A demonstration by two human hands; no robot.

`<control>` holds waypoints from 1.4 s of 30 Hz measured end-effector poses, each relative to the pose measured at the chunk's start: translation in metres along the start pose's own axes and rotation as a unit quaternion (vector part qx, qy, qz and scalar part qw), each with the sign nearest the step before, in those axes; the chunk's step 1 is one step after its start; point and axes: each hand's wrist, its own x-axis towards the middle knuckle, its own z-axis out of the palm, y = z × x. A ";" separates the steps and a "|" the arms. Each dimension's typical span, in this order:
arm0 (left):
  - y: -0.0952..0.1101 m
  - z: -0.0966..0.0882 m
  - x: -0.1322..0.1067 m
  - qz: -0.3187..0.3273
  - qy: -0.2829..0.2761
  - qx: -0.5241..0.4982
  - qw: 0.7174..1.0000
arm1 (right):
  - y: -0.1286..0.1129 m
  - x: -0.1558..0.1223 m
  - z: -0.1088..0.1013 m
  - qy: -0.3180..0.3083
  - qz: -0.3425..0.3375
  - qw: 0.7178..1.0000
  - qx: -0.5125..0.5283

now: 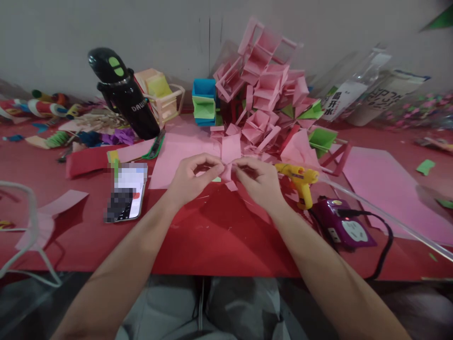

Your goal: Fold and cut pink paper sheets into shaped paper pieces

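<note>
My left hand [196, 177] and my right hand [258, 182] meet near the middle of the red table. Between them stands a strip of pink paper [230, 147], its lower end pinched by the fingertips of both hands. The strip's lower part is bent and partly covered by my fingers. Just right of my right hand lies a yellow glue gun [299, 179] with a clear glue stick [382, 212] running from its back. Behind the hands rises a pile of pink folded-paper frames [262, 89].
A black bottle [125, 101] and a phone [129, 193] are on the left. To the right sit a purple power socket [345, 224] with a black cable and a pink paper sheet [392, 189]. The red table's front edge [226, 273] runs below my forearms.
</note>
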 end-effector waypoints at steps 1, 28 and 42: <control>-0.001 -0.001 0.001 -0.019 0.001 -0.007 1.000 | -0.001 0.000 0.000 -0.012 -0.006 1.000 -0.010; 0.001 -0.016 0.001 -0.021 -0.094 0.096 0.991 | -0.002 -0.002 -0.004 -0.129 -0.031 0.991 -0.028; 0.001 -0.019 0.001 -0.028 -0.109 0.135 0.984 | -0.004 -0.004 -0.001 -0.140 -0.028 0.989 -0.023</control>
